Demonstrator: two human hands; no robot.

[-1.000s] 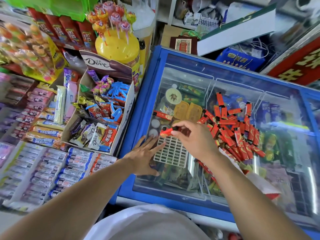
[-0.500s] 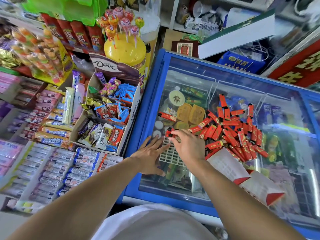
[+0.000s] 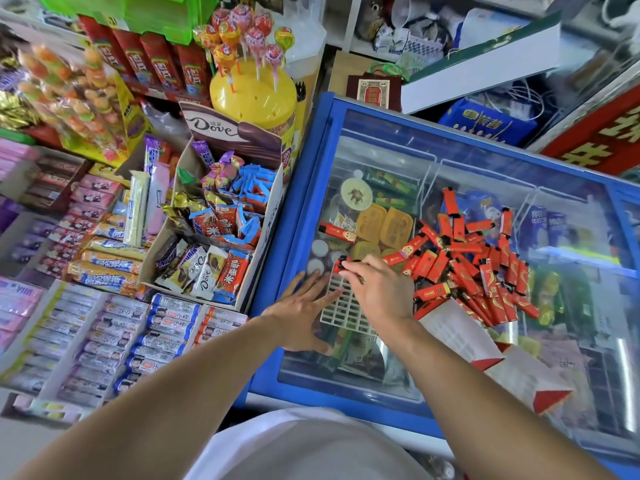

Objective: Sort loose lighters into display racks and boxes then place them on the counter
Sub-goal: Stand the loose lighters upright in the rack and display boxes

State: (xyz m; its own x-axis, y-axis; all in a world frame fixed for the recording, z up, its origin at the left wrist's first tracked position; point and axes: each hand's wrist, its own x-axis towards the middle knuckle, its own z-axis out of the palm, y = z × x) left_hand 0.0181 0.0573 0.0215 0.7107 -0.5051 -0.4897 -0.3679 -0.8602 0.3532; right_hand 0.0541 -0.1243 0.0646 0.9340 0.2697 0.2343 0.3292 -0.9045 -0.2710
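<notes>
My right hand (image 3: 379,292) covers the right side of the white grid rack (image 3: 341,306) — I can't see how many slots are filled. The lighter (image 3: 341,264) in my fingertips shows only its dark end. The red-and-white box (image 3: 526,379) hides the pile's near edge.

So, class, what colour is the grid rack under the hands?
White grid rack, clearest in the head view.
</notes>
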